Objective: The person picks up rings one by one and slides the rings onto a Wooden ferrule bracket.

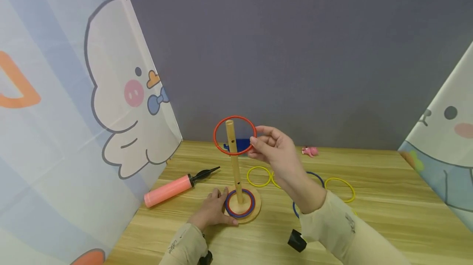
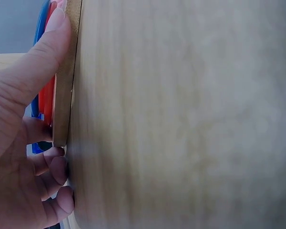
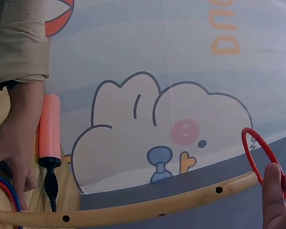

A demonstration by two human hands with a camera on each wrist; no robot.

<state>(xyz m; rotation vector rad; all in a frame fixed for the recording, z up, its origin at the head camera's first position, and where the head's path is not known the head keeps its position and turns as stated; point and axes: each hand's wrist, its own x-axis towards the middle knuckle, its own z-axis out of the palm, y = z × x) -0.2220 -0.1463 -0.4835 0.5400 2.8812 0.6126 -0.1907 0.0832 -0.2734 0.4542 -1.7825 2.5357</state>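
Observation:
A wooden ring-toss stand has a round base (image 1: 257,208) and an upright post (image 1: 236,170). My right hand (image 1: 277,150) pinches a red ring (image 1: 214,135) between thumb and fingers. In the head view that ring frames the top of the post; in the right wrist view it shows close by the post's tip. At the base's left side, my left hand (image 1: 211,211) holds the edge, its thumb (image 2: 52,45) along the rim and its other fingers curled at the side. A blue ring (image 1: 253,205) and another red ring lie on the base around the post.
To the left lies a pink hand pump (image 1: 170,190) with a black nozzle. Yellow rings (image 1: 258,185) and blue rings (image 1: 315,174) are spread over the table's right half, partly behind my right arm. Toward the back are a small pink toy (image 1: 310,151) and a blue object (image 1: 242,145).

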